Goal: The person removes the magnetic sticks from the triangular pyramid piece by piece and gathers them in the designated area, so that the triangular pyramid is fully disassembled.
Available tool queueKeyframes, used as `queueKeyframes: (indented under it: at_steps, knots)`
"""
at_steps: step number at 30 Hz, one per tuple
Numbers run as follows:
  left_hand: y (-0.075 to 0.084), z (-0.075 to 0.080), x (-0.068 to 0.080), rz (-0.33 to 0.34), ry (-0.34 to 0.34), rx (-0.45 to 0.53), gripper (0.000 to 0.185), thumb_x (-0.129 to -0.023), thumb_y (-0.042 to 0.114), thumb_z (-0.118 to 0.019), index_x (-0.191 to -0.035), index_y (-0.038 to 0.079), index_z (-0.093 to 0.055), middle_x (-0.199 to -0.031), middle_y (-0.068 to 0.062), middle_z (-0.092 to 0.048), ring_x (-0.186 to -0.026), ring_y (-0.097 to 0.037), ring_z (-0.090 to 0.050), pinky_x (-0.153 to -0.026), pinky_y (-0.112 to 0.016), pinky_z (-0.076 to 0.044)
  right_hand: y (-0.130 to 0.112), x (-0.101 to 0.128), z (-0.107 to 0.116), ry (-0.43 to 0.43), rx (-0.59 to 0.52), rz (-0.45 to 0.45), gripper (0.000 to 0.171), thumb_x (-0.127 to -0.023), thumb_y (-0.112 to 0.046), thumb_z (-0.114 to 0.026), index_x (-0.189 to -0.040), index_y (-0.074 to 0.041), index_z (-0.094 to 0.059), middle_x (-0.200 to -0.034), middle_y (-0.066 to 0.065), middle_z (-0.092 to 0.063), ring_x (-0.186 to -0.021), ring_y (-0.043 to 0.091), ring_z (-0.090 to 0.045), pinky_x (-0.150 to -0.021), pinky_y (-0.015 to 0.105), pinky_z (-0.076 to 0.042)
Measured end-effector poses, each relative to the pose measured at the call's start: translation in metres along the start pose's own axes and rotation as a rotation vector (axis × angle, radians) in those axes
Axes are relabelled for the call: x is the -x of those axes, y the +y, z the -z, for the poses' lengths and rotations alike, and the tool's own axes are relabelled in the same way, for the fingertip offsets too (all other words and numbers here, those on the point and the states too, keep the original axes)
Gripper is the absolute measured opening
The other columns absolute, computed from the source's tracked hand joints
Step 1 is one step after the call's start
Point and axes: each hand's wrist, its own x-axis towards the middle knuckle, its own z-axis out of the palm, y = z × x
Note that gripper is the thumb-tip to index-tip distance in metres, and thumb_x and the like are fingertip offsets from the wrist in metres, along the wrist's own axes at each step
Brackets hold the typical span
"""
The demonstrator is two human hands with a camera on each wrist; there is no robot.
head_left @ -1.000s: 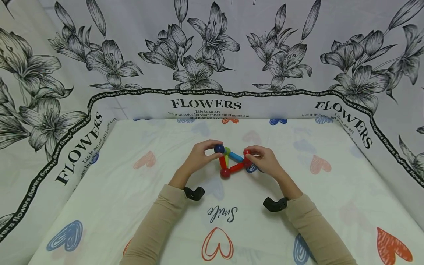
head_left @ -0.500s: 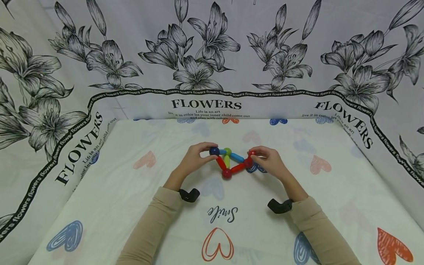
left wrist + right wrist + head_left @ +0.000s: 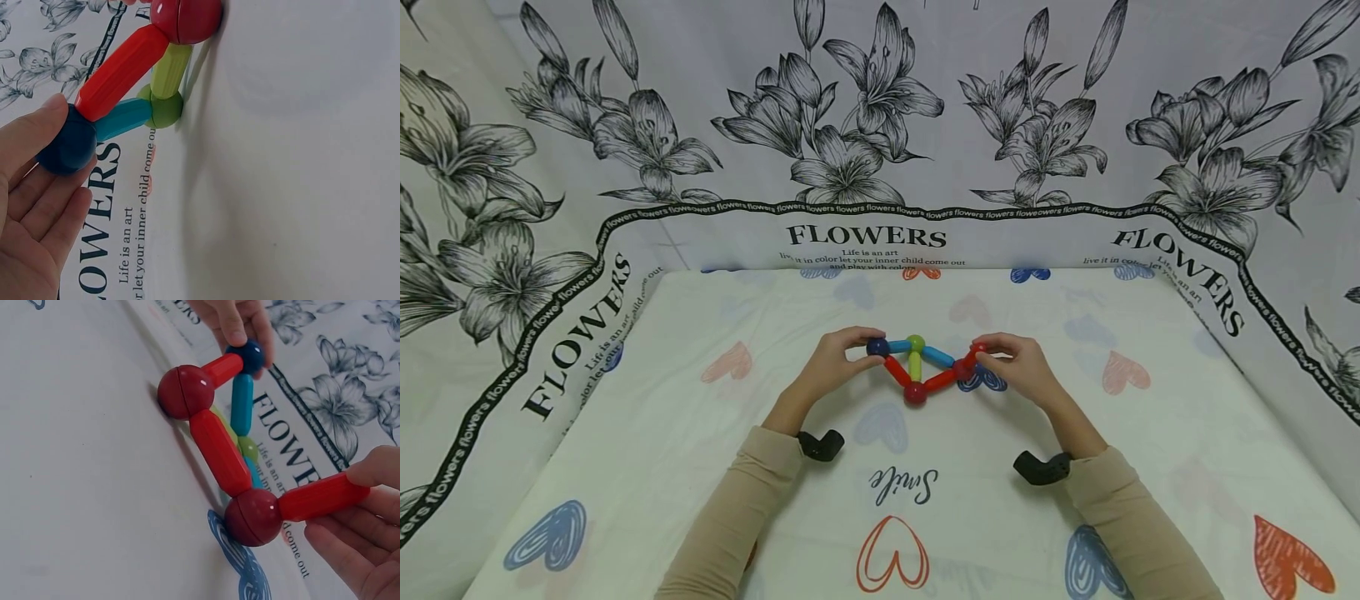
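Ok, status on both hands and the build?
Left hand pinches dark blue ball. Right hand grips outermost red rod. Two-triangle frame joined between them. Nothing visible in the way.

Centre: your red, blue and lime rods (image 3: 940, 381), crimson, navy and lime balls (image 3: 914, 393); bottom: your tan sleeves (image 3: 730, 517); top: black-on-white floral cloth (image 3: 954, 150)

I see one four-sided rod-and-ball frame (image 3: 915, 367), green rod (image 3: 170, 72) across it, blue ball (image 3: 877, 346) pinched by the left hand (image 3: 831, 364), outer red rod (image 3: 324, 495) by the right hand (image 3: 1021, 367)
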Motion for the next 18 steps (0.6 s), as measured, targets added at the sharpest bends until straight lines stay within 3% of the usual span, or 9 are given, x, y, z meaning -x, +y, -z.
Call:
queueKeyframes:
  at_steps: [7, 13, 18]
  knots:
    - [-0.003, 0.001, 0.003, 0.020, -0.016, 0.008, 0.042, -0.084, 0.016, -0.073, -0.123, 0.003, -0.063, -0.123, -0.013, -0.068, -0.116, -0.029, -0.064, -0.104, -0.043, -0.050, 0.003, 0.001, 0.004, 0.004, 0.000, -0.017, 0.028, -0.092, -0.009, -0.063, -0.116, 0.004, -0.065, -0.114, 0.025, -0.068, -0.092, 0.004, -0.065, -0.080, 0.009, -0.054]
    - [-0.005, 0.000, 0.005, 0.021, -0.021, -0.006, 0.043, -0.083, 0.014, -0.074, -0.123, 0.001, -0.063, -0.122, -0.015, -0.068, -0.114, -0.030, -0.065, -0.104, -0.043, -0.051, 0.009, 0.002, 0.008, 0.012, 0.012, -0.018, 0.026, -0.090, -0.005, -0.063, -0.113, 0.005, -0.065, -0.111, 0.026, -0.068, -0.092, 0.008, -0.067, -0.078, 0.008, -0.054]
    - [-0.008, 0.001, 0.006, 0.024, -0.027, -0.017, 0.043, -0.083, 0.014, -0.074, -0.122, 0.001, -0.063, -0.120, -0.014, -0.069, -0.112, -0.029, -0.066, -0.104, -0.044, -0.050, 0.011, 0.004, 0.012, -0.001, 0.025, -0.038, 0.026, -0.089, -0.006, -0.064, -0.113, 0.005, -0.066, -0.111, 0.025, -0.069, -0.090, 0.001, -0.064, -0.078, 0.006, -0.052]
